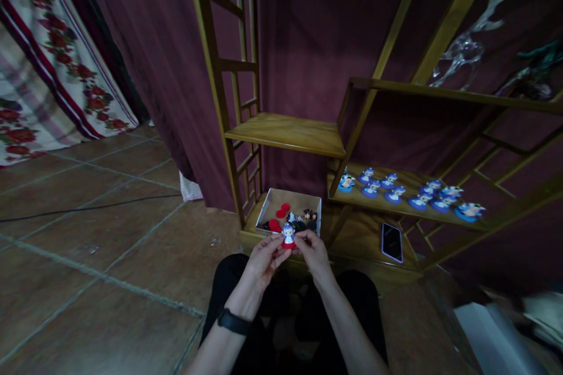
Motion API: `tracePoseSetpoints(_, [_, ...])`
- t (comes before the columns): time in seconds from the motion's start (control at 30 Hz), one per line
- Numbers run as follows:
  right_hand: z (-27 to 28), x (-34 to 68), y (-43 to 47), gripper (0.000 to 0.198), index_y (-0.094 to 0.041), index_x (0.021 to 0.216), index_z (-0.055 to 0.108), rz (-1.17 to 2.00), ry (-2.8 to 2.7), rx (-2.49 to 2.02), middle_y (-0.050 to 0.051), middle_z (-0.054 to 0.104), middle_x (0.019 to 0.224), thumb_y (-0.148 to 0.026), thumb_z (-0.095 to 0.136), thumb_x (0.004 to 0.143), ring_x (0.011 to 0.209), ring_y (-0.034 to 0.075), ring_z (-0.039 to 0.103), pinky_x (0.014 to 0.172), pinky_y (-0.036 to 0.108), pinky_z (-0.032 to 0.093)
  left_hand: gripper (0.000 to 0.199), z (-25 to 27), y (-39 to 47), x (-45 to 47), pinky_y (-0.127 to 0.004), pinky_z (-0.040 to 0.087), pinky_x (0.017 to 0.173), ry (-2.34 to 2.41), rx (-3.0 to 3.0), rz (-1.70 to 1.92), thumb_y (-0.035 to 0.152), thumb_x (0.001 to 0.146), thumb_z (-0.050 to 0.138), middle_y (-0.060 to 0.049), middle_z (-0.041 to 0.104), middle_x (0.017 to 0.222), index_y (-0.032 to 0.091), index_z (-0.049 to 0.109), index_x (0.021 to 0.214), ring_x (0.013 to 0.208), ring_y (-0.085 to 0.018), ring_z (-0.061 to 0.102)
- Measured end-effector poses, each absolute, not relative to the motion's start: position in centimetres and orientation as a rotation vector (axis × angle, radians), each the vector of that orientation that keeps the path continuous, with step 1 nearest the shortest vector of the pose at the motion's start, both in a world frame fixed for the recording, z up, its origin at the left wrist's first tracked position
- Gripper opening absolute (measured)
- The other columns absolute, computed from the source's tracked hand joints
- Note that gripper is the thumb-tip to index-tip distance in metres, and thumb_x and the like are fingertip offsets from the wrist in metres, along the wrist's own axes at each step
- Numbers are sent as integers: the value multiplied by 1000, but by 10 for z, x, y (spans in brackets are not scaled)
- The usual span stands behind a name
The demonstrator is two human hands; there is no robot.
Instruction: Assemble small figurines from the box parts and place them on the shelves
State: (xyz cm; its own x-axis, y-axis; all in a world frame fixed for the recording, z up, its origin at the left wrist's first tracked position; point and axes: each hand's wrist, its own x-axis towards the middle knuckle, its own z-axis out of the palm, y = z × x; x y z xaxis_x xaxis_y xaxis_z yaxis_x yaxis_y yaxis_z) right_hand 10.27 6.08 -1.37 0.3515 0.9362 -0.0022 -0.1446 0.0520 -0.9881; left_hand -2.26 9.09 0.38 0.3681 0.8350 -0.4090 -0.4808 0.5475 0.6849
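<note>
Between both hands, just in front of the box, is a small figurine (288, 234) with blue-purple hair, a white body and a red round base. My left hand (266, 256) grips it from the left, fingers closed at the base. From the other side my right hand (313, 251) pinches it with thumb and finger. Behind them the shallow cardboard box (295, 194) stands on the lowest shelf. Inside it lie several red discs (282, 211) and dark figurine pieces (310, 215), partly hidden by the hands.
On the shelf at right stand several figurines (394, 194) on blue bases. A phone (392, 242) lies on the lower board. A bare wooden shelf (288, 132) juts out above the box. Clear deer ornament (466, 50) stands upper right. A black cable (92, 209) crosses the tiled floor.
</note>
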Motion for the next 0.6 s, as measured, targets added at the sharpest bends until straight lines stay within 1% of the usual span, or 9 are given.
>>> tracePoseSetpoints(0.23, [-8,98,55,17,-18,71,63,957,-826,-1230,0,64,70,-35,63,66,63,16,61,60,29,53,9,6,87,-23,-20,55,57,831,509,896,6,74,60,-9,70,72,9,62,82,58,-12,65])
tracePoseSetpoints(0.33, [-8,96,55,18,-18,71,64,922,-834,-1239,1,64,69,-35,62,67,63,16,60,59,28,51,9,6,87,-23,-20,55,56,838,502,897,6,74,60,-9,69,72,9,62,83,58,-13,66])
tracePoseSetpoints(0.47, [-8,96,55,15,-18,68,64,840,-873,-1273,0,63,66,-33,61,68,64,16,58,62,27,50,10,3,88,-23,-21,56,56,835,477,893,6,73,62,-9,69,72,10,62,83,58,-13,66])
tracePoseSetpoints(0.6, [-7,95,55,15,-19,67,64,868,-840,-1271,0,63,67,-34,62,67,65,16,57,61,27,49,8,1,92,-21,-21,55,55,807,439,880,5,74,60,-9,68,68,9,62,81,56,-13,65])
